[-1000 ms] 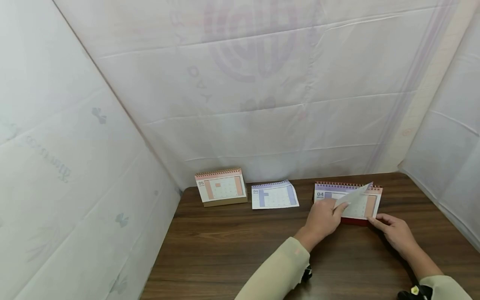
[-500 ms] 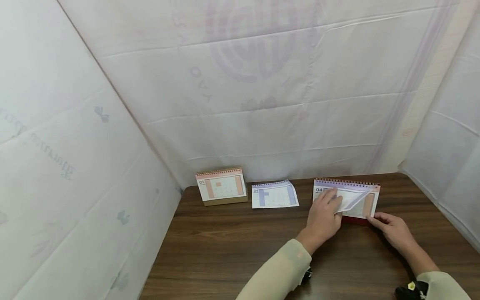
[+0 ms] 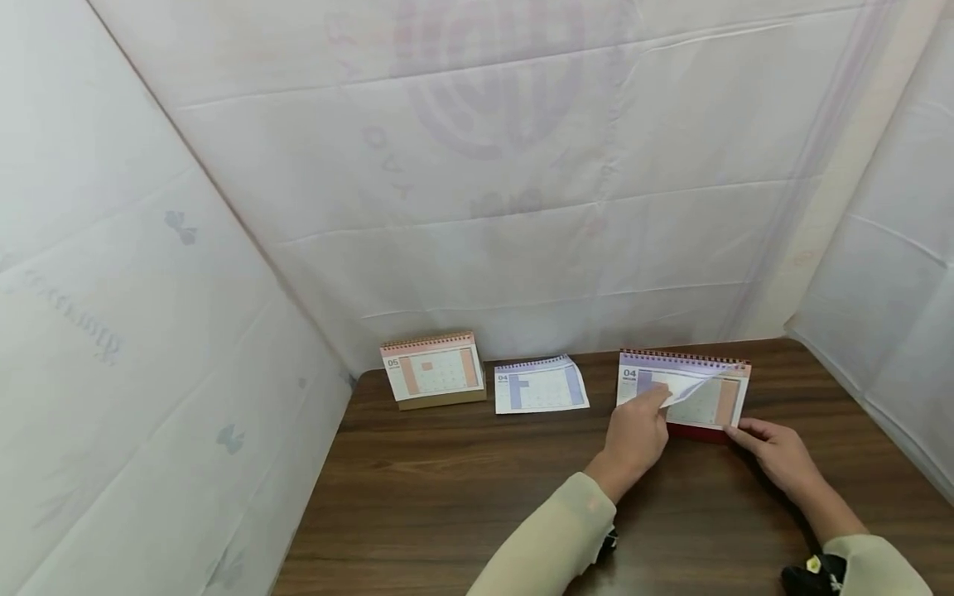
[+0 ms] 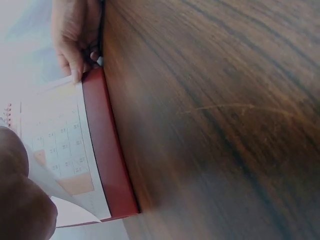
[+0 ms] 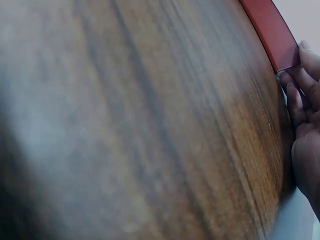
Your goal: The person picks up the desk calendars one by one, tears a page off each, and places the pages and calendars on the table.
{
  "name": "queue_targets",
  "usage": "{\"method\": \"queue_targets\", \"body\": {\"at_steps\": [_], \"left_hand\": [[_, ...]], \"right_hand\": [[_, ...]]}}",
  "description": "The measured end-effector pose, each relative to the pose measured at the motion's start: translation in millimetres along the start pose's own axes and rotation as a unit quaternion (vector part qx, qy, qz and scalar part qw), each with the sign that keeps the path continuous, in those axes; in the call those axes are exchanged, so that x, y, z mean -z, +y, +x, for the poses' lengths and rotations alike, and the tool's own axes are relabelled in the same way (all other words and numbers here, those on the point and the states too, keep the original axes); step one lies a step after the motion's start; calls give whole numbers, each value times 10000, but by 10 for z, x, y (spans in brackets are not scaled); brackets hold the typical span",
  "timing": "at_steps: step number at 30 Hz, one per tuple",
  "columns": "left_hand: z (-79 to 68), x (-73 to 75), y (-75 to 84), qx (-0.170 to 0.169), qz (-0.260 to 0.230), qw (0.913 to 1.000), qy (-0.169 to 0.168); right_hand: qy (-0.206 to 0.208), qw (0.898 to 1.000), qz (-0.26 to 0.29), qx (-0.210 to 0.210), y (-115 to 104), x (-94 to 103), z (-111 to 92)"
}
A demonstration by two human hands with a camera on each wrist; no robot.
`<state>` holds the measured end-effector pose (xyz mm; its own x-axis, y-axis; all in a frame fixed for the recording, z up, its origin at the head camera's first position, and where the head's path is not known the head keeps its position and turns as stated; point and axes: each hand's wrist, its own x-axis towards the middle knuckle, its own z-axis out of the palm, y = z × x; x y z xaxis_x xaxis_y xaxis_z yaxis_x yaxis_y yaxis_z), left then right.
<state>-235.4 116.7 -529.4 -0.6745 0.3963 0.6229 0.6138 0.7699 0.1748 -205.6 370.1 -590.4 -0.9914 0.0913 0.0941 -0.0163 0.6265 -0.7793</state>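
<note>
A spiral-bound desk calendar (image 3: 732, 401) with a red base (image 4: 106, 145) stands at the table's back right. Its purple-headed 04 page (image 3: 629, 382) is lifted and curled back towards the left, and an orange-sided page shows beneath. My left hand (image 3: 633, 434) pinches that purple page near its lower part; in the left wrist view the curled sheet hangs beside the fingers. At the calendar's lower right corner, my right hand (image 3: 778, 455) grips it, thumb on the front and fingers behind. The right wrist view has this hand (image 5: 307, 110) at the base's end.
A loose purple 04 calendar sheet (image 3: 542, 387) lies on the wooden table (image 3: 417, 497), left of the red calendar. Farther left stands another desk calendar (image 3: 436, 370) showing an orange 05 page on a brown base. White sheeting (image 3: 462, 273) rises behind the table.
The left hand has shifted slightly left and regripped the purple page, which now folds flatter across the calendar instead of sticking up. The right hand keeps its grip on the corner.
</note>
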Motion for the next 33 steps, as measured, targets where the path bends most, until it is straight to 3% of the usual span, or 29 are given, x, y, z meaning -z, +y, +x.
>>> {"method": "queue_targets", "body": {"at_steps": [8,17,23,26,33], "left_hand": [[10,-18,14,868,-1178,9885,390],[70,-9,-22,1640,-1947,9669,168],[90,-4,-51,2262,-2507,9412,-150],[99,8,-45,2441,-2666,9323,-138],[95,2,-36,3167,-3114,8959,-92]], "right_hand": [[-120,9998,-42,-169,-7,26,8],[-177,9994,-114,-271,-32,30,3],[-211,9988,-190,-388,-37,36,-4],[-236,9988,-195,-382,-31,24,-4],[-206,9990,-174,-364,-16,5,3]]}}
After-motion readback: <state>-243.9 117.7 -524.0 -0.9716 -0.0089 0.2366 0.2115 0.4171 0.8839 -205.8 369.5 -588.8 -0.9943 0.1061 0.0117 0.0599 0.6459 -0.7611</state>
